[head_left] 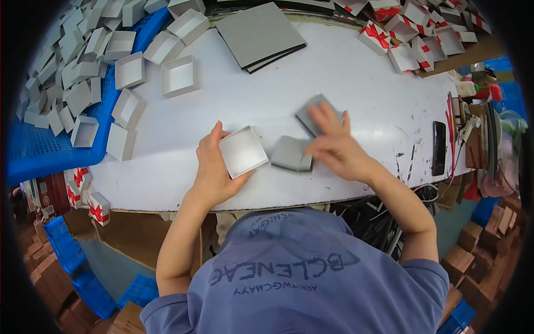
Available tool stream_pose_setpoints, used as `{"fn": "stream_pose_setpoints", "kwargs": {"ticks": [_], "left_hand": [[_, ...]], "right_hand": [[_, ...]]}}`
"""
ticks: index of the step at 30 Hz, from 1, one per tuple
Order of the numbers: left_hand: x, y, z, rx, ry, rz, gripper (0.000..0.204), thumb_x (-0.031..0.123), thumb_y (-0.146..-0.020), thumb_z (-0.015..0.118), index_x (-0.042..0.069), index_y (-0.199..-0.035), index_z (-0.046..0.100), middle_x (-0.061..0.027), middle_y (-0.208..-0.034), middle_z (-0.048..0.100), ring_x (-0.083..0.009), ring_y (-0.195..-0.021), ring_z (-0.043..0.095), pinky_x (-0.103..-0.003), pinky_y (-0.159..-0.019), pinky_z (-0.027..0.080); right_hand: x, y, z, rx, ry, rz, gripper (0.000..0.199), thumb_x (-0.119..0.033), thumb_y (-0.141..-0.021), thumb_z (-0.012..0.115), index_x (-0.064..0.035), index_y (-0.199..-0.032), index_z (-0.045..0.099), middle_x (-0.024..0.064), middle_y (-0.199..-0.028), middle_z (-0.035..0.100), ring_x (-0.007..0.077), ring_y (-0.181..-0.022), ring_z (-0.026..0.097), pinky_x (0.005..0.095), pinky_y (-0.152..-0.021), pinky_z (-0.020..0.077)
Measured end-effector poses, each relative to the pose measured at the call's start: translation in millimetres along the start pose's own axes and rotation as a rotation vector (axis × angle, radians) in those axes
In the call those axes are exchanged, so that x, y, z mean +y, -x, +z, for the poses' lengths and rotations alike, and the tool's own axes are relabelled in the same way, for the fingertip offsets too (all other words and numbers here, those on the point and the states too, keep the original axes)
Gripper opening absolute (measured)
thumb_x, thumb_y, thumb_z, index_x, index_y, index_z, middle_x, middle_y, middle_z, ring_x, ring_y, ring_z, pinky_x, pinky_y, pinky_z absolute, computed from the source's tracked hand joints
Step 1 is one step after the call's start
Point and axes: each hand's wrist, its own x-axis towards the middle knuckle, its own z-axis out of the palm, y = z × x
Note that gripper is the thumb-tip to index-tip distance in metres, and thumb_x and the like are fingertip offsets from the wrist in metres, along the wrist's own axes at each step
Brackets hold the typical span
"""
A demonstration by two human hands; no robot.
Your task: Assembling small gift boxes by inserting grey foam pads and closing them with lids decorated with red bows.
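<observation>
My left hand point(211, 170) grips a small white open box point(244, 152), tilted with its hollow side up, its fingers and thumb along the left and lower sides. To the right of the box, my right hand point(339, 147) is smeared by motion. Its thumb and a finger seem to pinch the right edge of a small grey square pad point(290, 152), which looks slightly bent. The other fingers stretch over a second grey pad point(311, 114), hiding part of it.
Larger grey sheets point(261, 33) lie stacked at the back of the white table point(222, 100). A blue crate point(50, 158) heaped with white boxes stands left; loose boxes point(179, 76) sit beside it. Boxes with red ribbon print point(403, 55) pile up back right. A phone point(439, 147) lies right.
</observation>
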Motion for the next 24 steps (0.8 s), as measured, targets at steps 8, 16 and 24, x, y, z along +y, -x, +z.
{"fn": "stream_pose_setpoints", "kwargs": {"ticks": [8, 16, 24], "left_hand": [[4.0, -18.3, 29.1, 0.036, 0.005, 0.277, 0.118, 0.042, -0.053, 0.083, -0.003, -0.135, 0.011, -0.0220, -0.122, 0.039, -0.0392, -0.109, 0.038, -0.049, -0.093, 0.029], [-3.5, -11.2, -9.0, -0.175, -0.288, 0.484, 0.061, 0.037, -0.063, 0.073, 0.018, -0.118, 0.054, -0.0057, -0.133, 0.043, -0.0357, -0.111, 0.038, -0.047, -0.090, 0.034], [-2.7, -5.3, -3.5, -0.233, -0.134, 0.303, 0.045, 0.036, -0.066, 0.071, 0.017, -0.106, 0.063, -0.0013, -0.116, 0.058, -0.0313, -0.107, 0.045, -0.045, -0.092, 0.035]], "right_hand": [[-40.4, -37.8, 17.3, 0.074, 0.503, -0.554, 0.021, -0.008, -0.063, 0.059, -0.0108, -0.083, 0.062, 0.0019, -0.081, 0.053, 0.0202, -0.080, 0.053, 0.0298, -0.067, 0.0410], [71.1, -123.8, -117.8, 0.572, 0.400, -0.261, 0.048, -0.016, -0.074, 0.069, -0.0048, -0.117, 0.052, 0.0138, -0.118, 0.054, 0.0321, -0.109, 0.050, 0.0369, -0.094, 0.0392], [190.0, -255.1, -316.9, 0.942, 0.010, 0.124, 0.092, -0.051, -0.063, 0.075, 0.0064, -0.125, 0.040, 0.0202, -0.115, 0.056, 0.0262, -0.100, 0.058, 0.0339, -0.086, 0.0461]]}}
